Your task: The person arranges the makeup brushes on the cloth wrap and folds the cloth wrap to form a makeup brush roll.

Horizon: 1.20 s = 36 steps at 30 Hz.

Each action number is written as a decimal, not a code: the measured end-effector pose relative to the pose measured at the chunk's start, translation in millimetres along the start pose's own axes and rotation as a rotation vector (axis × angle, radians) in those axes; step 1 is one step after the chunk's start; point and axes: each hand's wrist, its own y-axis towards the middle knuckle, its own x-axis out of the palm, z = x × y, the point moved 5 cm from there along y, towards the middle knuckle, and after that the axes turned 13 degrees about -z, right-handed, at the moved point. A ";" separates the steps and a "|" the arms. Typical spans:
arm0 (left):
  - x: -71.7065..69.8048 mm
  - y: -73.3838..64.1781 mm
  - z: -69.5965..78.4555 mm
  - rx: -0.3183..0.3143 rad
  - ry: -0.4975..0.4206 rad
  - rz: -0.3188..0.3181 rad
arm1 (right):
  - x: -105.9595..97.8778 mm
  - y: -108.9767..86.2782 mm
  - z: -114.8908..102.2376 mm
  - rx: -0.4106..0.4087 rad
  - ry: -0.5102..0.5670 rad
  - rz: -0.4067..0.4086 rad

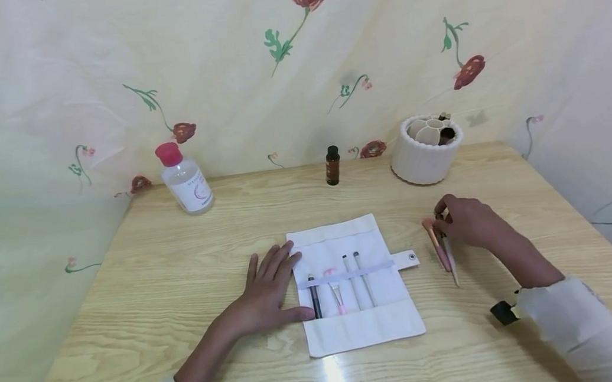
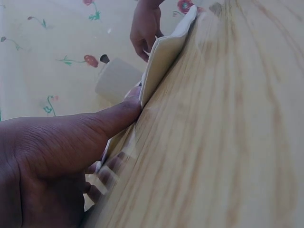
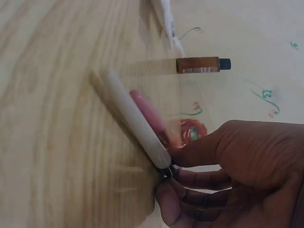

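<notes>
A white fabric brush roll (image 1: 366, 329) lies unfolded on the table. Under its elastic band sit a black-handled makeup brush (image 1: 315, 301), a pink one (image 1: 337, 295) and two thin brushes (image 1: 365, 275). My left hand (image 1: 263, 300) rests with spread fingers at the roll's left edge, thumb near the black brush. To the right of the roll, my right hand (image 1: 470, 222) pinches a makeup brush with a pale handle (image 3: 135, 116) near its head; the fingers hide the bristles. Close beside it lies a makeup brush with a pink handle (image 1: 439, 250).
Toward the back right stands a white ribbed holder (image 1: 421, 162) with brushes inside. A small brown bottle (image 1: 332, 170) is at the back middle, and a clear bottle with a red cap (image 1: 191, 187) at the back left. The roll's snap strap (image 1: 407, 259) points right.
</notes>
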 end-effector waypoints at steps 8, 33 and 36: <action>-0.4 0.7 -1.4 -0.002 0.010 0.005 | -17.6 -1.3 -5.5 -0.061 0.026 0.100; 0.7 -0.7 -0.9 0.005 0.007 0.000 | 1.7 34.9 -108.1 -0.419 0.501 0.083; -0.6 -1.3 -0.5 0.007 0.015 0.006 | 11.0 36.2 -111.0 -0.421 0.397 -0.014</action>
